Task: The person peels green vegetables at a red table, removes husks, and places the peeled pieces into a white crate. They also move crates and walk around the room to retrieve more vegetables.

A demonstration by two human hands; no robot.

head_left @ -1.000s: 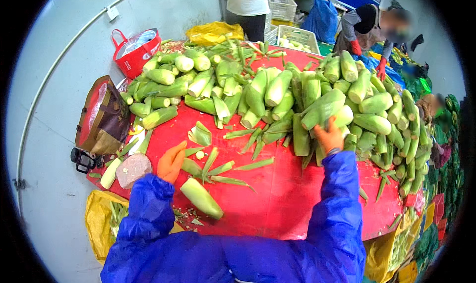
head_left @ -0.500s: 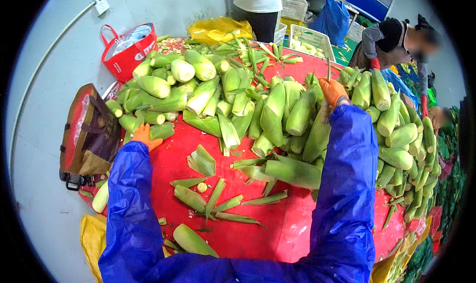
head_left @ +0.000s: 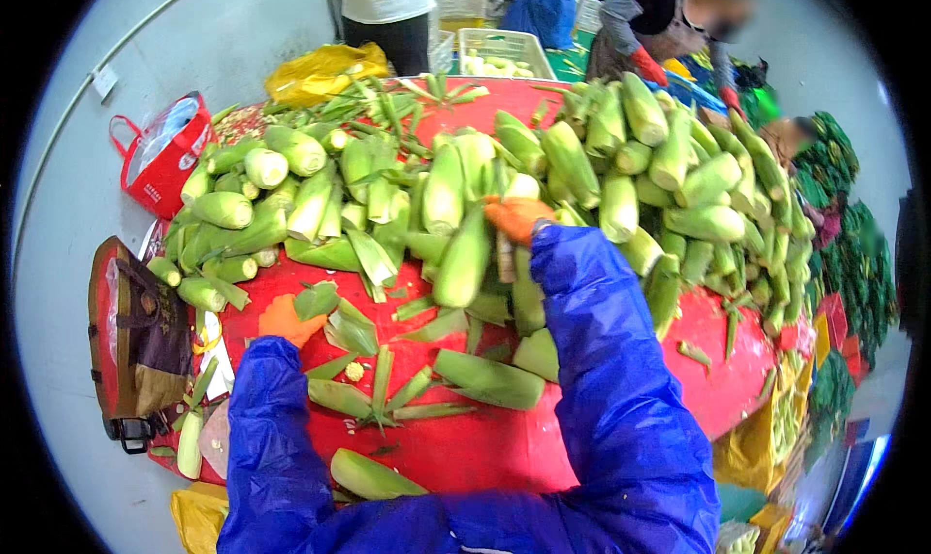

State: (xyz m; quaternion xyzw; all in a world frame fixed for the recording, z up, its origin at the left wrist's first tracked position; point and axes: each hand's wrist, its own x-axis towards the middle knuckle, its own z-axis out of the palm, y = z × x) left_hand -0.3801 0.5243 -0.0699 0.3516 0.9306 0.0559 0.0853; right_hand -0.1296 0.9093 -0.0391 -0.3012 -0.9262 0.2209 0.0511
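Observation:
My right hand [head_left: 519, 218], in an orange glove, is closed round a narrow knife-like tool [head_left: 505, 261] held upright over the middle of the corn pile. Right beside it leans a green ear of corn in its husk [head_left: 462, 265]. My left hand [head_left: 291, 322], also orange-gloved and slightly blurred, is low over the red table [head_left: 465, 453] at the left. A green piece of corn husk [head_left: 315, 301] shows at its fingers. Loose husk leaves [head_left: 351, 329] and a small cut corn stub [head_left: 355, 371] lie just to its right.
Husked-on ears [head_left: 713, 180] heap along the table's far side and right. A red bag [head_left: 167, 166] and a brown bag [head_left: 136, 336] stand at the left. Beyond are a yellow sack [head_left: 325, 72], a white crate [head_left: 504, 45] and two people, one in red gloves [head_left: 648, 67].
The view has swung right. My left hand has come away from the ears at the left, nearer to me, with husk at its fingers. My right hand has moved left along the pile with the tool.

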